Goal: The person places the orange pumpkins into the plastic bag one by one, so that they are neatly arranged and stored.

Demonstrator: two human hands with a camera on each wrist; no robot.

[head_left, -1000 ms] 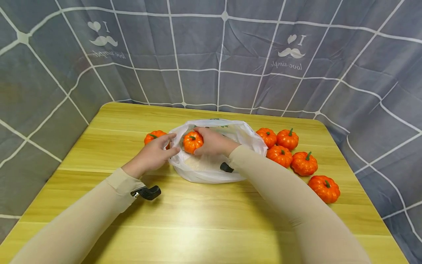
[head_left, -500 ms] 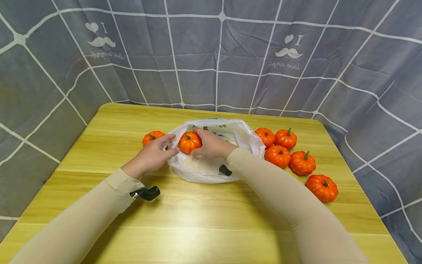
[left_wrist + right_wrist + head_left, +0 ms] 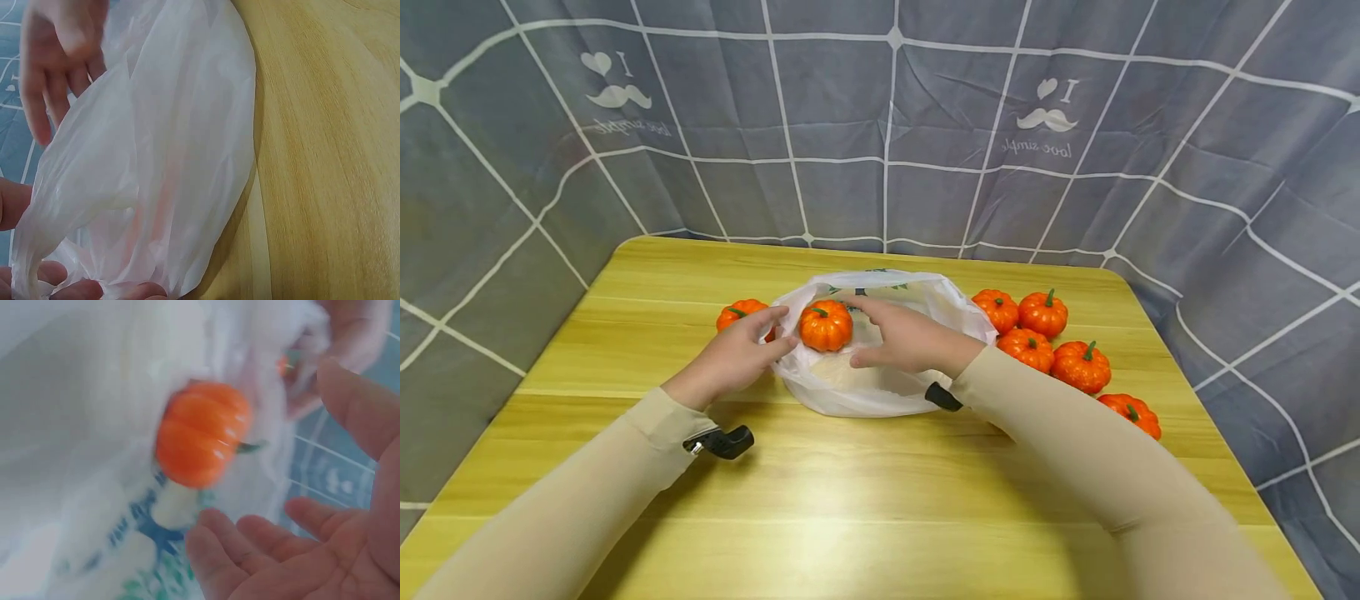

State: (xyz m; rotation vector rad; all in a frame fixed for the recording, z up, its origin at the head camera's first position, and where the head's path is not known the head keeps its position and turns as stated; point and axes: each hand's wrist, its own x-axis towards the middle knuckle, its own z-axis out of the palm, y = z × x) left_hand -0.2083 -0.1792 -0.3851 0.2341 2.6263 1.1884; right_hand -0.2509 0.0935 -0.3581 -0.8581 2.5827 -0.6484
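A white plastic bag [image 3: 865,403] lies on the table with its mouth spread wide. Inside it, near the left side, sits a small orange pumpkin [image 3: 825,326] with a green stem. My left hand [image 3: 730,360] holds the bag's left rim, its fingertips [image 3: 81,289] curled on the plastic in the left wrist view. Over the bag's opening, my right hand [image 3: 913,337] has its fingers spread and holds nothing. In the right wrist view, a gap separates the right hand [image 3: 300,559] from the pumpkin [image 3: 203,434]. Another pumpkin [image 3: 736,312], partly hidden, is behind the left hand.
Several more orange pumpkins [image 3: 1081,367] stand to the right of the bag, one [image 3: 1131,413] partly covered by the right sleeve. A grey curtain [image 3: 842,100] with white lines surrounds the wooden table [image 3: 820,517] at the back and sides.
My right hand has let go of the pumpkin in the bag and drawn back to the right with its fingers spread. The left hand stays at the bag's rim.
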